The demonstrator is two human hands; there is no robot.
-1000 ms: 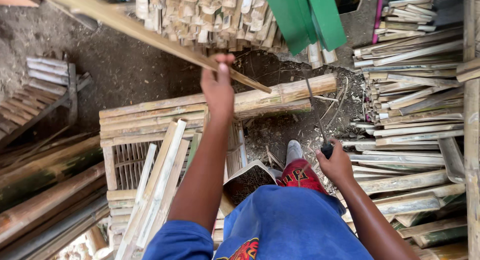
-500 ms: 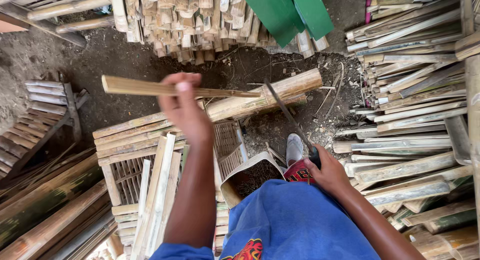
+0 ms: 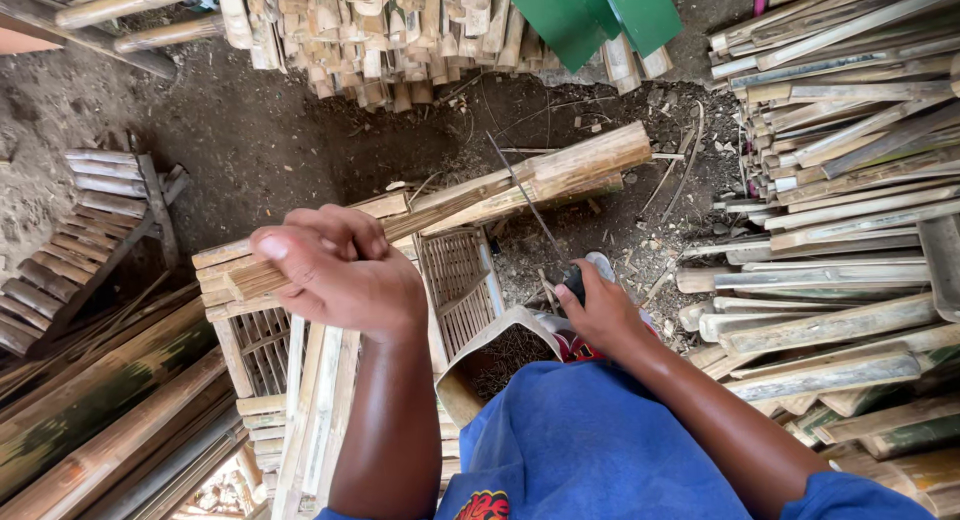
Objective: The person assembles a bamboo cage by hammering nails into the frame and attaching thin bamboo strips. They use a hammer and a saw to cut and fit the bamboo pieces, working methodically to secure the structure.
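Left hand (image 3: 345,275) fingers grip one bamboo piece (image 3: 520,185); right hand (image 3: 598,310) fingers clasp one knife (image 3: 535,215).

Your left hand (image 3: 345,275) has drawn the bamboo strip (image 3: 440,208) down from overhead toward you. Your right hand (image 3: 600,310) has tipped the knife (image 3: 530,205) across it.

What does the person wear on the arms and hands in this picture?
Both hands, the left hand and the right hand, are bare: no gloves, rings or watch show. The forearms are uncovered too. Short blue sleeves belong to a blue shirt with a red print near the bottom edge.
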